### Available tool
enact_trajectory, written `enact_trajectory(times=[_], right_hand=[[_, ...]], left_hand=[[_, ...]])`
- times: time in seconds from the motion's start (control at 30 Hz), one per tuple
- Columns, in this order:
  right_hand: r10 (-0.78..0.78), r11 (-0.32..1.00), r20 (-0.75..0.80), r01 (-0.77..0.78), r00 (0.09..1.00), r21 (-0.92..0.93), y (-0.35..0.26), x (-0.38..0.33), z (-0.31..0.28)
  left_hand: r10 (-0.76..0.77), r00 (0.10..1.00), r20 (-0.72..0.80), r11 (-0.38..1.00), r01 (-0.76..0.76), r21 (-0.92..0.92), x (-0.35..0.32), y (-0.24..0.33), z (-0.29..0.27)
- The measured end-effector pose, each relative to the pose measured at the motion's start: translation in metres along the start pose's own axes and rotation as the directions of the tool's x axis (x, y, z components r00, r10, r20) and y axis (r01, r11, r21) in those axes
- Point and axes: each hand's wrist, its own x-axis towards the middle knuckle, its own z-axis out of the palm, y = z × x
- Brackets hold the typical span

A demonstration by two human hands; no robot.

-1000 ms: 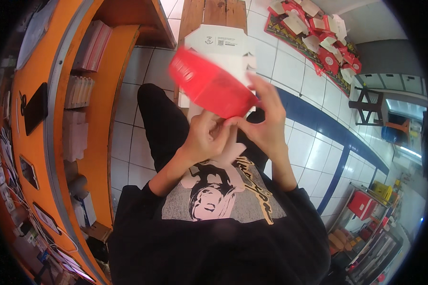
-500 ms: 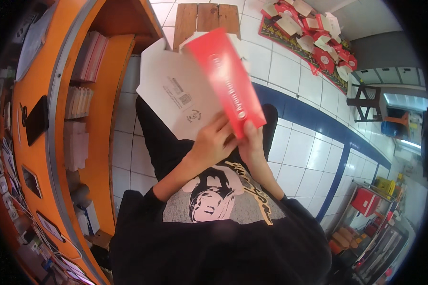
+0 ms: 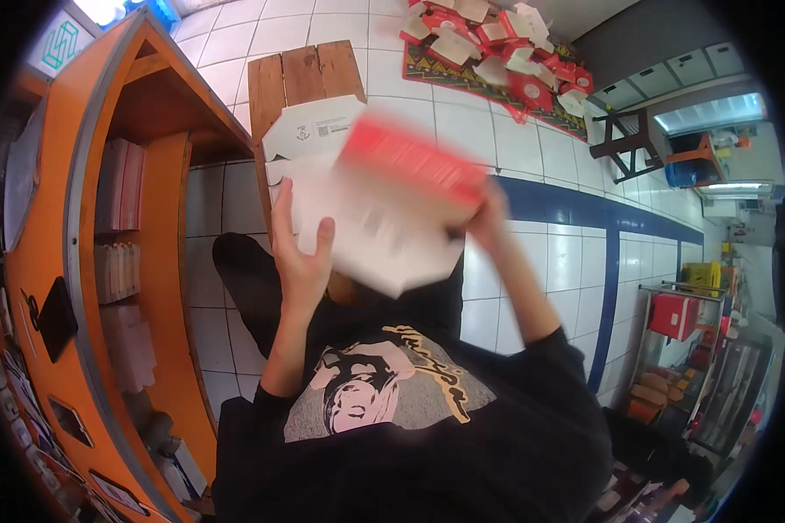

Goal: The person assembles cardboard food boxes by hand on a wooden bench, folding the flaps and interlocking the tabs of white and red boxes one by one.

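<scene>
A red-and-white cardboard box blank (image 3: 410,170), partly folded and smeared by motion, hangs tilted above my lap. My right hand (image 3: 488,213) grips its right end, with the fingers partly hidden and blurred. My left hand (image 3: 301,266) is at the blank's left side, thumb and fingers spread apart, fingertips close to the white card; whether they touch it I cannot tell. Beyond it, another white cardboard blank (image 3: 318,126) with small print lies on a wooden bench (image 3: 310,74).
Several red-and-white folded boxes (image 3: 497,52) are heaped on a patterned mat (image 3: 449,74) on the tiled floor, far right. An orange shelf unit (image 3: 161,288) holding stacks of card stands close on my left. A dark stool (image 3: 628,144) and a metal rack (image 3: 672,322) stand to the right.
My hands have moved apart: the left has let go and opened, while the right has swung outward with the blank. The view has shifted, showing more of the bench.
</scene>
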Motion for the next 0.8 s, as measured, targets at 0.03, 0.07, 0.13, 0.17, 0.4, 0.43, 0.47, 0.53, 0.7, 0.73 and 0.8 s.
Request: enact_trajectory(times=[0.03,0.07,0.13,0.17,0.4,0.43,0.47,0.53,0.7,0.73,0.8], right_hand=[[-0.01,0.98,0.047,0.0,0.999,0.201,-0.038,0.031,-0.013],[-0.204,0.969,0.014,0.2,0.979,0.145,-0.074,0.05,-0.032],[-0.273,0.956,-0.008,0.272,0.962,0.111,-0.132,0.087,-0.073],[-0.263,0.961,0.014,0.26,0.965,0.096,-0.145,0.104,-0.09],[-0.15,0.52,-0.161,-0.061,0.976,-0.852,0.101,0.155,-0.071],[-0.098,0.406,-0.099,-0.051,0.99,-0.913,0.132,0.152,-0.059],[-0.096,0.362,-0.131,-0.088,0.987,-0.928,0.166,0.141,-0.043],[-0.112,0.285,-0.24,-0.2,0.964,-0.937,0.197,0.126,-0.019],[-0.329,0.182,-0.185,-0.13,0.926,-0.975,0.201,0.113,0.003],[-0.354,0.102,-0.139,-0.11,0.925,-0.989,0.201,0.113,0.003],[-0.507,-0.001,-0.059,-0.068,0.86,-0.998,0.209,0.112,0.005]], left_hand=[[0.0,1.0,0.0,1.0,0.0,-0.001,0.001,0.001,0.002],[-0.001,1.0,-0.014,0.993,-0.001,-0.116,0.0,0.002,0.001],[-0.032,0.998,-0.052,0.962,0.017,-0.272,0.0,0.002,-0.003],[-0.051,0.998,-0.047,0.964,0.037,-0.264,-0.001,0.001,-0.007],[-0.356,0.91,-0.211,0.881,0.252,-0.4,-0.009,-0.018,-0.034],[-0.391,0.894,-0.22,0.849,0.258,-0.461,-0.008,-0.021,-0.034],[-0.395,0.899,-0.188,0.831,0.263,-0.491,-0.01,-0.021,-0.036],[-0.409,0.897,-0.169,0.838,0.296,-0.458,-0.011,-0.02,-0.038],[-0.477,0.868,-0.138,0.808,0.371,-0.458,-0.014,-0.017,-0.04],[-0.468,0.873,-0.133,0.811,0.366,-0.456,-0.015,-0.017,-0.038],[-0.391,0.912,-0.12,0.829,0.293,-0.477,-0.019,-0.02,-0.033]])
